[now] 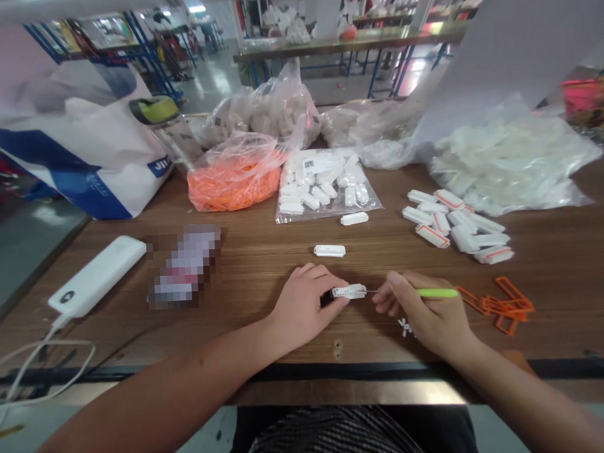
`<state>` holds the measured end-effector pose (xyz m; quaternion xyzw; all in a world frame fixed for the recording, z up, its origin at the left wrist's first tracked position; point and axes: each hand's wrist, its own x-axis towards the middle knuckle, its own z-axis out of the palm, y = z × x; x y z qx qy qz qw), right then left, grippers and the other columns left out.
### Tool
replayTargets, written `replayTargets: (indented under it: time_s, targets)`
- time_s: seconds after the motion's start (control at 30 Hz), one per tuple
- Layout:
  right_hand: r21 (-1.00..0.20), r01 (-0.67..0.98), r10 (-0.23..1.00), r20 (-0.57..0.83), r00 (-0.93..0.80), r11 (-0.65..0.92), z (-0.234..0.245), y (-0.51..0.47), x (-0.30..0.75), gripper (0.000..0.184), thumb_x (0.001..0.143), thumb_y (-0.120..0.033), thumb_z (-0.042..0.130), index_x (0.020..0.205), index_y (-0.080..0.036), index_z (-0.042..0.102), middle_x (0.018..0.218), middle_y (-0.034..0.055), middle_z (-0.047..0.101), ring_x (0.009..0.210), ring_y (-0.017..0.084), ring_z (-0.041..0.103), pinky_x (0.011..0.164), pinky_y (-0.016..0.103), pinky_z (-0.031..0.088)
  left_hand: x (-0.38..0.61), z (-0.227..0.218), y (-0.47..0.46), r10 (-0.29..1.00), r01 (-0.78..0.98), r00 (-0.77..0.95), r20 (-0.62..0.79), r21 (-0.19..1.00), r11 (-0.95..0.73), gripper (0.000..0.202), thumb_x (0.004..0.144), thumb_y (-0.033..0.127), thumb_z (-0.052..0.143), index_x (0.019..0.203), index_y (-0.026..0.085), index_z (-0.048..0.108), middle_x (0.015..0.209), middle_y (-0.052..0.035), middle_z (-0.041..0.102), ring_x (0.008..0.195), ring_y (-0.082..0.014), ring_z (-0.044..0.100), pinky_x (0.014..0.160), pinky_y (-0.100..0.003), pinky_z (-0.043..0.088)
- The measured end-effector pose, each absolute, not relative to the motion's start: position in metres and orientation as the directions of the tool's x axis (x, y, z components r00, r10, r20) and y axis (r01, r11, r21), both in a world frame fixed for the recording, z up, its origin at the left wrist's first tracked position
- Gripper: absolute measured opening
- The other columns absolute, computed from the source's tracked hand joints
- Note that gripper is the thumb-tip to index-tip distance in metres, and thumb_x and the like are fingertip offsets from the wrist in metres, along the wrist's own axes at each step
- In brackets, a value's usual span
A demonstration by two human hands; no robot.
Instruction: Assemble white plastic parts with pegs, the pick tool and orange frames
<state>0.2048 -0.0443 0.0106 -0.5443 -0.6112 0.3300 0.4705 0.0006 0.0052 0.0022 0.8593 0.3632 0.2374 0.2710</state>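
The wooden table carries a clear bag of white pieces at the far middle, a bag of orange parts beside it, a heap of orange-edged white pieces to the right, and a power bank at the left. Near the table's edge, the left hand pinches a white piece in its fingers. The right hand curls its fingers around a green-handled pick, whose thin tip reaches that piece. Orange plastic runners lie just beside the right hand.
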Motion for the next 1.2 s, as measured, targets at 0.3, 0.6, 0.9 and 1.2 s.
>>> replayTargets:
  time_s: [0.3, 0.6, 0.9, 1.2]
  targets:
    - [-0.919, 0.347, 0.975, 0.218, 0.047, 0.189, 0.0087, -0.0435, 0.2046, 0.041, 0.095, -0.036, 0.049, 0.064, -0.016, 0.067, 0.058, 0.0042, 0.069, 0.045, 0.011, 0.064, 0.042, 0.018, 0.051, 0.0007, 0.0013, 0.006, 0.749, 0.492, 0.628, 0.211, 0.638, -0.593, 0.016, 0.087, 0.026, 0.065, 0.102, 0.023, 0.07, 0.088, -0.0008, 0.067, 0.086, -0.0196, 0.057, 0.081, -0.037, 0.039]
    - [-0.915, 0.359, 0.977, 0.211, 0.04, 0.183, 0.0062, -0.0439, 0.2053, 0.04, 0.096, -0.035, 0.048, 0.065, -0.016, 0.066, 0.058, 0.004, 0.068, 0.045, 0.011, 0.063, 0.042, 0.019, 0.05, 0.0008, 0.0006, 0.0055, 0.748, 0.496, 0.627, 0.22, 0.628, -0.6, 0.016, 0.087, 0.027, 0.063, 0.102, 0.024, 0.069, 0.089, -0.001, 0.067, 0.087, -0.02, 0.058, 0.081, -0.037, 0.04]
    - [-0.783, 0.532, 0.942, 0.319, -0.105, 0.324, 0.0105, -0.0456, 0.204, 0.038, 0.096, -0.034, 0.047, 0.067, -0.018, 0.065, 0.059, 0.0033, 0.068, 0.051, 0.013, 0.064, 0.051, 0.022, 0.05, 0.0013, 0.0, 0.005, 0.747, 0.488, 0.619, 0.242, 0.627, -0.607, 0.013, 0.087, 0.025, 0.064, 0.099, 0.022, 0.069, 0.087, -0.001, 0.067, 0.085, -0.0195, 0.057, 0.081, -0.037, 0.04]
    - [-0.771, 0.522, 0.925, 0.361, -0.113, 0.365, 0.0102, -0.0419, 0.2052, 0.037, 0.097, -0.029, 0.045, 0.068, -0.018, 0.066, 0.059, 0.0018, 0.068, 0.049, 0.012, 0.064, 0.05, 0.022, 0.05, 0.0012, 0.0005, 0.006, 0.748, 0.5, 0.626, 0.221, 0.623, -0.602, 0.014, 0.088, 0.026, 0.064, 0.1, 0.022, 0.07, 0.086, -0.001, 0.066, 0.085, -0.0196, 0.057, 0.082, -0.037, 0.04]
